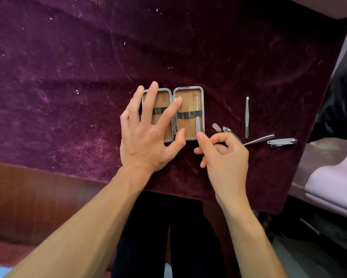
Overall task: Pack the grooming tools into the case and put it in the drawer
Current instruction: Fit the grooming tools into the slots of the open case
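Left hand (146,135) lies spread and relaxed over the open case (188,93), palm down, fingers straight across the left half, index tip reaching the right half, thumb at the near rim. Right hand (224,155) has curled fingers; its thumb tip meets the lower end of a slender probe (197,111), though an actual pinch cannot be told. The case is metal-rimmed and tan-lined, with a dark elastic band (190,113) crossing each half. It lies flat on the purple velvet cloth (68,77) with the probe tucked under the right band. Small marks on the lining are unreadable. Right of the case lie tweezers (247,117), a pointed file (259,139), a nail clipper (282,141) and a second clipper (225,129).
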A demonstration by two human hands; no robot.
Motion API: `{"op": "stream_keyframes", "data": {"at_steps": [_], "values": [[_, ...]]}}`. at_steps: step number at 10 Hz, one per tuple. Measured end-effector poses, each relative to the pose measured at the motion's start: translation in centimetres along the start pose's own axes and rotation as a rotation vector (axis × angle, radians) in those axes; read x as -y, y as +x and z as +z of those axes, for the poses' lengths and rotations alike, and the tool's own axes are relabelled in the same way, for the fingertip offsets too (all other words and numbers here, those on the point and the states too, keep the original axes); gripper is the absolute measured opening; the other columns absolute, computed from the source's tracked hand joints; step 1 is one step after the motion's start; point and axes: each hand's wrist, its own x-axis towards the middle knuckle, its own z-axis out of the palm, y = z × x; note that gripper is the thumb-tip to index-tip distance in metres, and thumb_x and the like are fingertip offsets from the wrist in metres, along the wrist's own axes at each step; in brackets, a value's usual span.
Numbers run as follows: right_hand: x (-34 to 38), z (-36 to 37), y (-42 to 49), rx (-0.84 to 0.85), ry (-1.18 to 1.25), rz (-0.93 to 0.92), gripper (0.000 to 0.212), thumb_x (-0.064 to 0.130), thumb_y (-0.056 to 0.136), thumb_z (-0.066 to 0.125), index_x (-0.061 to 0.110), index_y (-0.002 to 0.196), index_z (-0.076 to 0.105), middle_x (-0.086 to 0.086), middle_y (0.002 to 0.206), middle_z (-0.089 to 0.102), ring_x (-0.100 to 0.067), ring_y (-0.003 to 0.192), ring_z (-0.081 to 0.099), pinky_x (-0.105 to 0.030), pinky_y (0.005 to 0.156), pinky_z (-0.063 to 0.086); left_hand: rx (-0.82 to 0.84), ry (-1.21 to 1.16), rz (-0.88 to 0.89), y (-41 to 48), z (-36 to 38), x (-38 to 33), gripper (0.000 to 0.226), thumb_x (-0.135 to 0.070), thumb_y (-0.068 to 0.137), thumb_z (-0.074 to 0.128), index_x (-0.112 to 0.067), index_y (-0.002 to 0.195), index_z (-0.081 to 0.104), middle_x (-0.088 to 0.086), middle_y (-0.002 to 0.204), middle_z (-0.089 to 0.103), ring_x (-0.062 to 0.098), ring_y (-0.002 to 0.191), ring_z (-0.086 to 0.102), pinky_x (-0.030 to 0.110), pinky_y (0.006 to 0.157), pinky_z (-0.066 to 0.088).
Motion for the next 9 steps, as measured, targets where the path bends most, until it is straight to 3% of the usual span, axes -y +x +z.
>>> {"op": "stream_keyframes", "data": {"at_steps": [1,4,6,9], "values": [[0.03,0.22,0.16,-0.006,-0.002,-0.002,0.027,0.044,0.091,0.079,0.023,0.080,0.064,0.007,0.067,0.080,-0.005,0.043,0.063,-0.016,0.057,0.051,-0.004,-0.001,0.001,0.04,-0.07,0.00,0.061,-0.059,0.092,0.054,-0.037,0.150,0.050,0.012,0.166,0.034,0.037,0.154,0.031,0.050,0.112,0.035],[0.01,0.38,0.21,-0.025,0.012,-0.032,0.027,0.039,0.093,0.079,0.022,0.080,0.063,0.005,0.065,0.079,-0.007,0.044,0.065,-0.015,0.057,0.052,-0.001,-0.006,0.000,0.03,-0.11,-0.01,0.062,-0.058,0.092,0.056,-0.037,0.150,0.050,0.012,0.166,0.034,0.037,0.153,0.031,0.051,0.112,0.036],[-0.13,0.37,0.17,-0.024,0.030,-0.054,0.026,0.039,0.094,0.079,0.021,0.082,0.064,0.005,0.062,0.078,-0.007,0.046,0.067,-0.005,0.061,0.050,0.001,-0.001,-0.001,-0.01,0.05,0.02,0.062,-0.059,0.092,0.055,-0.038,0.150,0.048,0.011,0.167,0.033,0.037,0.154,0.030,0.051,0.112,0.035],[-0.18,0.41,0.12,-0.021,0.023,-0.056,0.027,0.043,0.095,0.077,0.022,0.084,0.065,0.007,0.065,0.079,-0.006,0.045,0.066,-0.014,0.061,0.053,-0.004,0.007,0.006,-0.03,0.13,0.04,0.063,-0.059,0.092,0.054,-0.038,0.151,0.047,0.012,0.167,0.032,0.036,0.154,0.029,0.051,0.113,0.034]]}}
